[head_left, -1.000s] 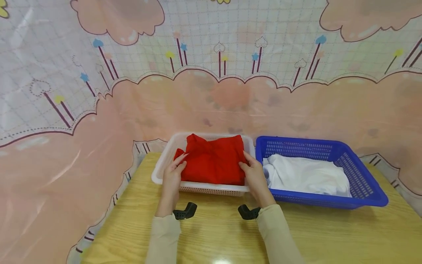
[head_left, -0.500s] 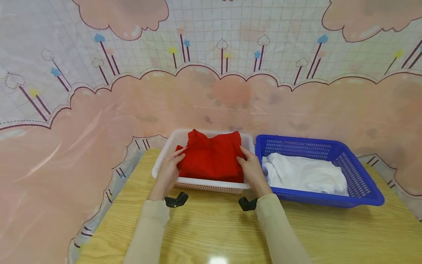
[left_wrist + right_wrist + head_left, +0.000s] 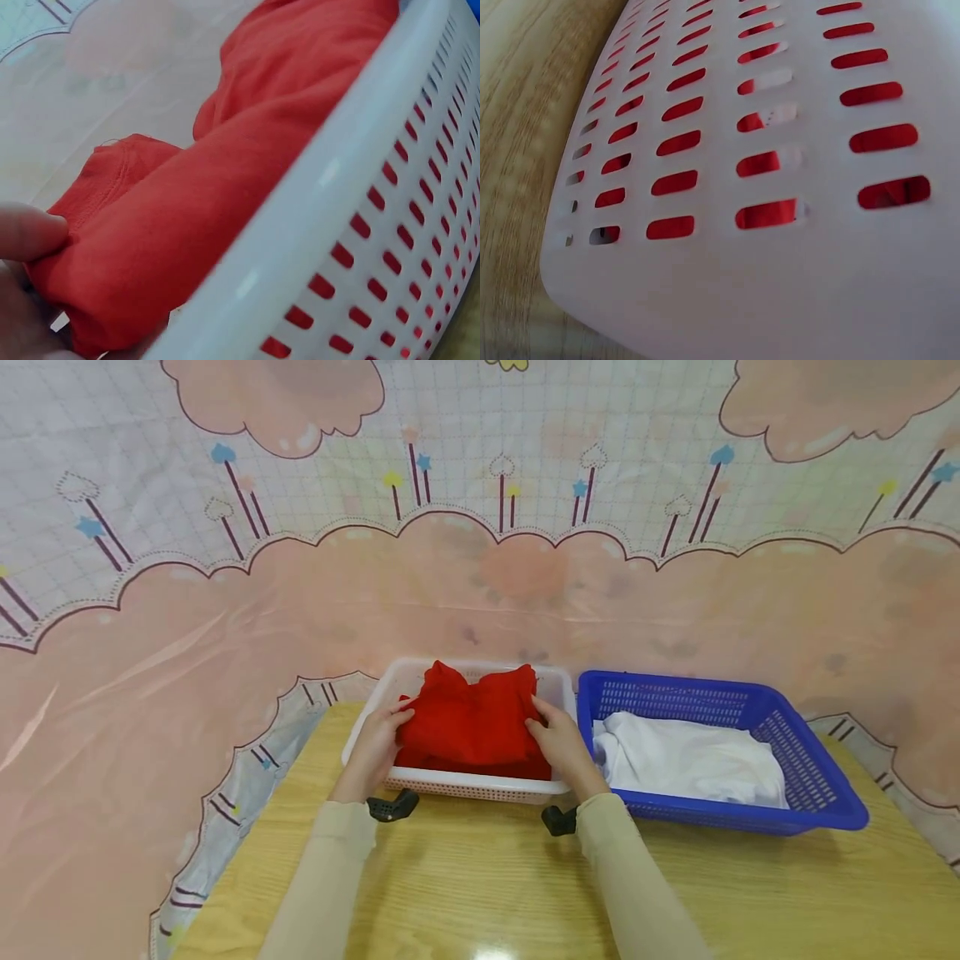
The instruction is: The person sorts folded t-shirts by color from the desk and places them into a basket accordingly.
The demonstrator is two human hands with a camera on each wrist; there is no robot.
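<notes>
A folded red garment [image 3: 472,718] sits in the white perforated basket [image 3: 480,780], its top edge rising in two peaks. Beneath it another red layer [image 3: 435,762] shows along the basket's front. My left hand [image 3: 372,745] pinches the garment's left side; in the left wrist view the thumb [image 3: 34,231] presses on the red fabric [image 3: 187,195] near a seamed edge. At the opposite side my right hand [image 3: 566,750] grips the right edge between thumb and fingers. The right wrist view holds only the basket wall [image 3: 780,292], with red cloth behind its slots.
To the right, close beside the white basket, stands a blue basket [image 3: 720,814] holding white cloth [image 3: 697,760]. Both are on a wooden table [image 3: 465,877]. A patterned sheet [image 3: 480,585] hangs behind and at the left.
Both hands have shifted left with the red garment, and its right edge has come inward. A lower red layer now shows in front. The baskets stay in place.
</notes>
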